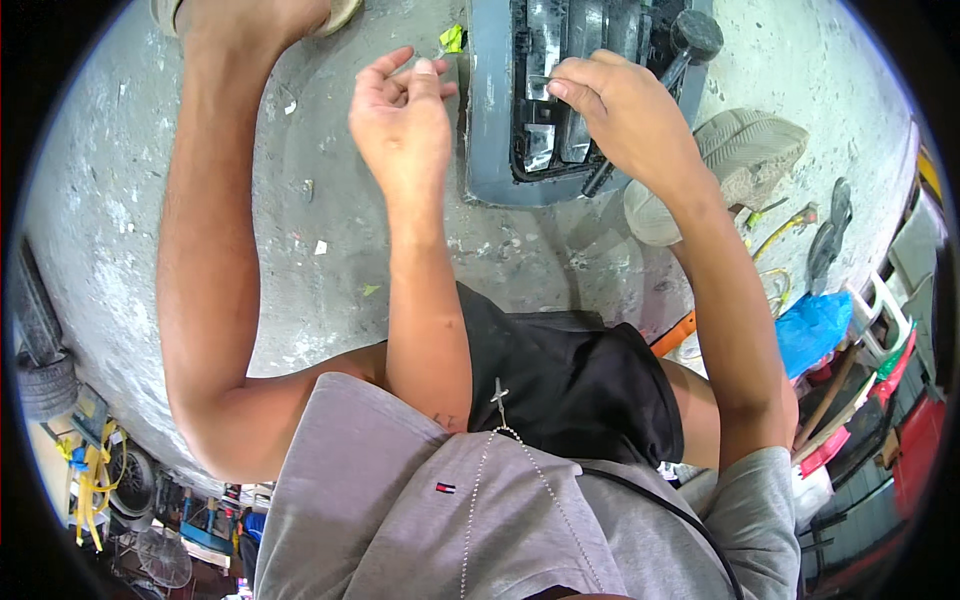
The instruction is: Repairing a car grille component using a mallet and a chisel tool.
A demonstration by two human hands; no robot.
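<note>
On the concrete floor [330, 290], a grey panel [483, 130] holds dark, shiny parts [578, 50]. Above it, my right hand [625, 115] pinches a thin sliver [537, 78] between thumb and finger. Partly behind that hand, a black mallet [697, 38] crosses the panel's right side. My left hand [402, 125], half curled, hangs beside it; I can't tell whether it holds anything. A shoe sole [755, 150] and yellow scrap [453, 38] sit nearby.

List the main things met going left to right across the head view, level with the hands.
Bare left leg → left hand → left side of the grey frame → right hand → shoe sole.
</note>
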